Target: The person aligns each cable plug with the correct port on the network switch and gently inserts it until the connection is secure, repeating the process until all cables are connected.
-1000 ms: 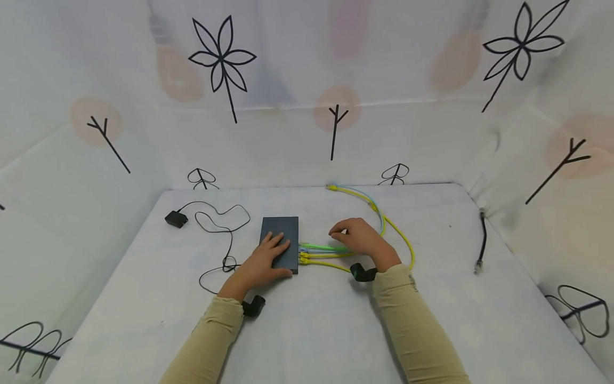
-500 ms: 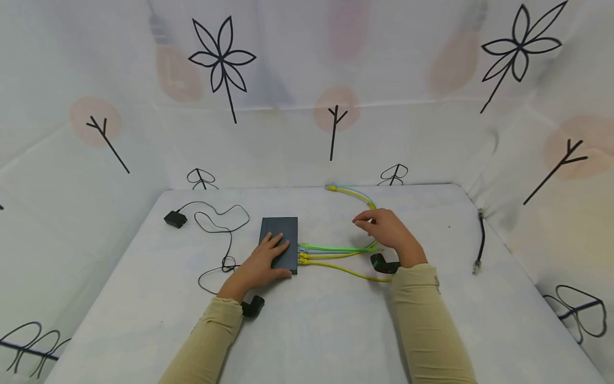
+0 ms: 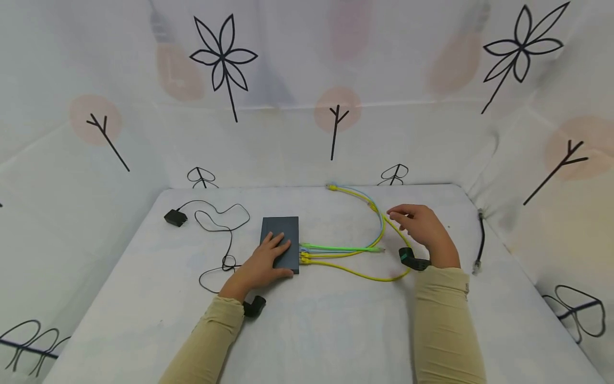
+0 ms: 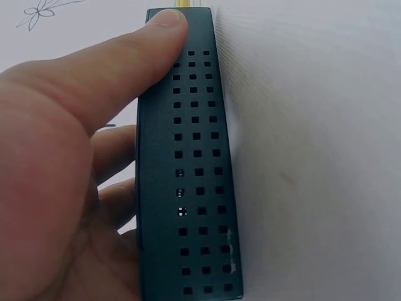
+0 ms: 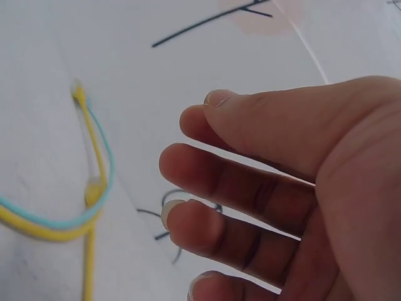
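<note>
A dark grey network switch (image 3: 280, 245) lies on the table with several network cables plugged into its right side. My left hand (image 3: 261, 265) rests on its top, fingers spread and fairly straight. In the left wrist view the thumb (image 4: 168, 22) lies against the switch's vented side (image 4: 194, 157). My right hand (image 3: 422, 226) hovers right of the cable loop, fingers loosely bent, holding nothing. The short green cable (image 3: 342, 248) ends in a free plug left of this hand. Yellow cables (image 3: 355, 272) and a light blue cable (image 5: 109, 157) curve toward the back edge.
A black power adapter (image 3: 175, 217) with a tangled thin cord (image 3: 230, 231) lies left of the switch. Near the right table edge is a short black cable (image 3: 482, 242) with clear plugs. White fabric walls (image 3: 288, 144) surround the back and sides.
My right hand has moved rightward, away from the green cable and past the yellow loop, uncovering the cables. The left hand stays on the switch.
</note>
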### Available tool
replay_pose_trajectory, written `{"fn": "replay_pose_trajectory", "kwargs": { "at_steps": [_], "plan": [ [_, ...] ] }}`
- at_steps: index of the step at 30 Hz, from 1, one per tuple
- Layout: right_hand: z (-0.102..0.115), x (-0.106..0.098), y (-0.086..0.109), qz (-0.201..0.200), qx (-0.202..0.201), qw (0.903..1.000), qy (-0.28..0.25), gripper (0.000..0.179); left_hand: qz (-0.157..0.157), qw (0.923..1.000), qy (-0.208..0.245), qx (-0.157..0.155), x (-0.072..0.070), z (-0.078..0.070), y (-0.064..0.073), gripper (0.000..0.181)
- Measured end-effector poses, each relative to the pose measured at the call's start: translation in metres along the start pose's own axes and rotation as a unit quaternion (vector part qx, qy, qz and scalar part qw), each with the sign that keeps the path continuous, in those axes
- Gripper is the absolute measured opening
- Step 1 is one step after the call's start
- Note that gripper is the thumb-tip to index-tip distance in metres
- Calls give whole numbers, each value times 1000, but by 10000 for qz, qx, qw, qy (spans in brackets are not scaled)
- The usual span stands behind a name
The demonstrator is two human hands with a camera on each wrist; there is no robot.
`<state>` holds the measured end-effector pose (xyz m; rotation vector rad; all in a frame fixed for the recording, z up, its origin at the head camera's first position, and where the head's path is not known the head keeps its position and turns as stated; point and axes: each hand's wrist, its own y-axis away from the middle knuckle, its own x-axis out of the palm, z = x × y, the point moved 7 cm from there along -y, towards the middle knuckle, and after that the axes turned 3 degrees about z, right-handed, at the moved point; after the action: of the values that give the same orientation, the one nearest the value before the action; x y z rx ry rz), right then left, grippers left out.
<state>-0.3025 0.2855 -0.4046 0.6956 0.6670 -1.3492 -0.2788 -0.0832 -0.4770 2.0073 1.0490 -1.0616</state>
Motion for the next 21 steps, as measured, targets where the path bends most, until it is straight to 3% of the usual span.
{"fn": "replay_pose_trajectory", "kwargs": {
  "at_steps": [21],
  "plan": [
    [-59, -28, 26, -444, 914, 9948, -101, 51, 3, 10000, 68, -44, -1, -2, 2, 83]
  ]
}}
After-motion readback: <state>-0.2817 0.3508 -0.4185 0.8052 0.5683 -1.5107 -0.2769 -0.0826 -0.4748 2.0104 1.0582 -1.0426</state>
